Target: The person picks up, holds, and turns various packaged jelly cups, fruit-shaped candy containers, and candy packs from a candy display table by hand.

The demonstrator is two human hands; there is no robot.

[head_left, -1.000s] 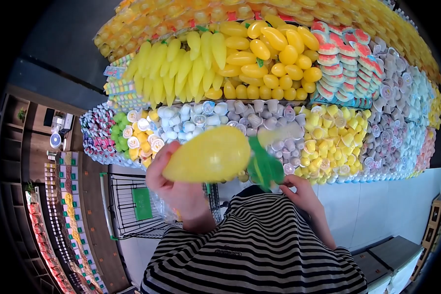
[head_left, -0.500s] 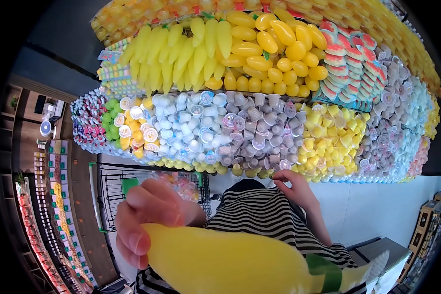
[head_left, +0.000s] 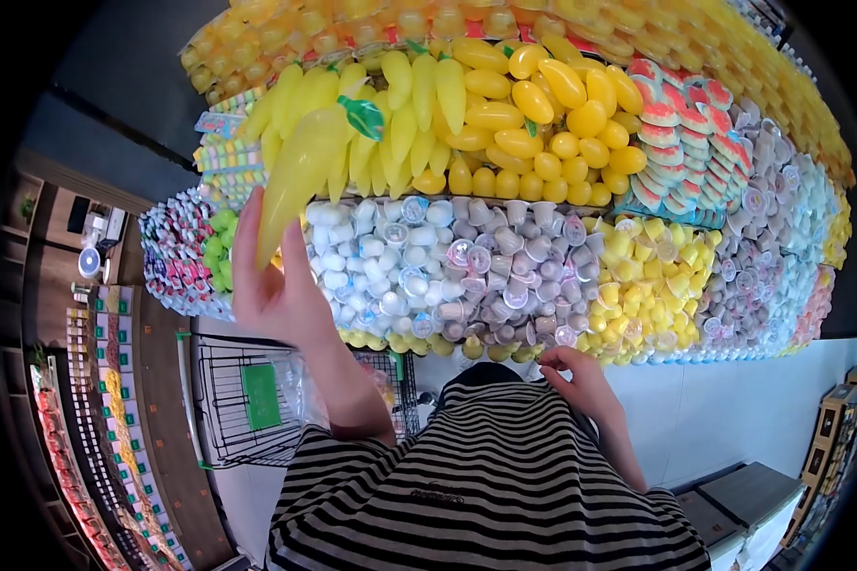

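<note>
My left hand (head_left: 281, 295), slightly blurred, grips the lower end of a yellow banana-shaped jelly (head_left: 300, 176) with a green leaf at its upper tip. The jelly is held upright and a little tilted, in front of a pile of similar yellow banana-shaped packs (head_left: 398, 78). My right hand (head_left: 578, 379) is at the front edge of the display, loosely bent with thumb and fingers apart, and no object shows in it. Nearest to it are grey jelly cups (head_left: 524, 285) and yellow jelly cups (head_left: 638, 285).
White cups (head_left: 371, 252) and orange-yellow oval packs (head_left: 495, 116) fill the display, beside watermelon-slice packs (head_left: 665, 143). A shopping cart (head_left: 229, 419) with a clear plastic bag (head_left: 305, 385) stands at my left. Shelves (head_left: 114, 409) line the far left, and a grey-topped box (head_left: 747, 500) is at lower right.
My left hand has carried the banana-shaped jelly away from close to the camera, out over the left part of the display. Its leaf end now points up. My right hand stays nearly in place.
</note>
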